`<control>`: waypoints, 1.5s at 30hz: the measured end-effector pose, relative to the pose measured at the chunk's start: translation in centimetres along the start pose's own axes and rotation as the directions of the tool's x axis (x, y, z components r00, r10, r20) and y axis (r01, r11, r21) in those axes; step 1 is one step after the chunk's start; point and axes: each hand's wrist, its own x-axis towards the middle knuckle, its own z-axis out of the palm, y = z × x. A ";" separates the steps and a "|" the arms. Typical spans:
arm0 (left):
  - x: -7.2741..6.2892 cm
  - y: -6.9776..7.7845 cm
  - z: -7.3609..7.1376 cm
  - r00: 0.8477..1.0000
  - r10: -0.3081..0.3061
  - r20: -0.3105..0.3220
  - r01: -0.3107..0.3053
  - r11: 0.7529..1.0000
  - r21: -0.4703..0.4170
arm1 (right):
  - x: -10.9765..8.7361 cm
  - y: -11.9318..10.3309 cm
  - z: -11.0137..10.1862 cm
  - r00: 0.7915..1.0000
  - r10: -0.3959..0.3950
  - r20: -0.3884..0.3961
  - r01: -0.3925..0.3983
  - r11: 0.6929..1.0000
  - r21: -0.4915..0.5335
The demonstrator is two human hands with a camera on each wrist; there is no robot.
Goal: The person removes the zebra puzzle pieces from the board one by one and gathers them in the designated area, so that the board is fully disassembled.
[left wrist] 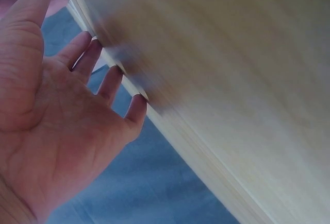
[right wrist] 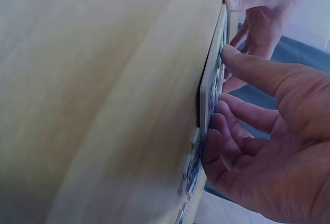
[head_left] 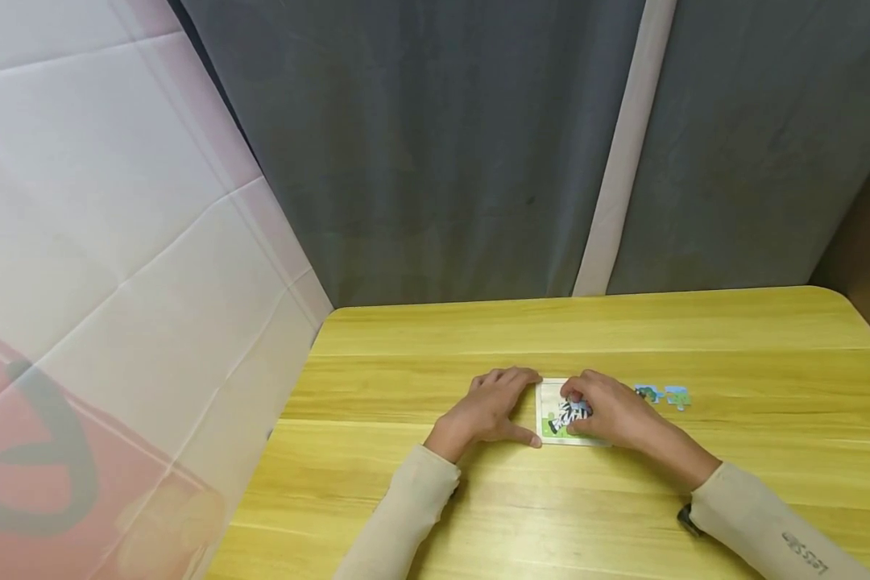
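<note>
A small framed jigsaw board [head_left: 574, 441] with a zebra picture lies flat on the table. Spread along its left side, my left hand [head_left: 489, 411] touches the near corner with its thumb and the far corner with its fingers. Over the board's right half, my right hand [head_left: 612, 411] pinches a zebra puzzle piece [head_left: 580, 411] between thumb and bent fingers, against the board. Part of that piece is hidden by the fingers. In the right wrist view, the thumb and fingertips of the right hand [right wrist: 263, 116] meet the face of the board [right wrist: 206, 90].
Right of the board lie loose puzzle pieces: a blue and green one [head_left: 677, 396] and another [head_left: 648, 393] partly behind the right hand. The wooden table [head_left: 420, 354] ends at a grey curtain [head_left: 435, 161]. A white printed panel [head_left: 152, 242] stands to the left.
</note>
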 end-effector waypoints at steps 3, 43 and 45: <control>0.1 0.0 0.0 1.000 0.005 -0.002 -0.005 1.000 -0.001 | 0.0 0.0 0.0 1.000 0.011 -0.004 -0.011 1.000 -0.014; 0.5 -0.5 0.2 1.000 0.020 -0.001 -0.020 0.999 0.026 | -4.2 3.0 -2.1 0.984 0.071 -0.166 -0.040 0.982 0.184; 0.4 -0.5 0.2 1.000 0.020 -0.001 -0.020 0.999 0.029 | -4.6 3.4 -2.3 0.982 0.069 -0.173 -0.039 0.985 0.170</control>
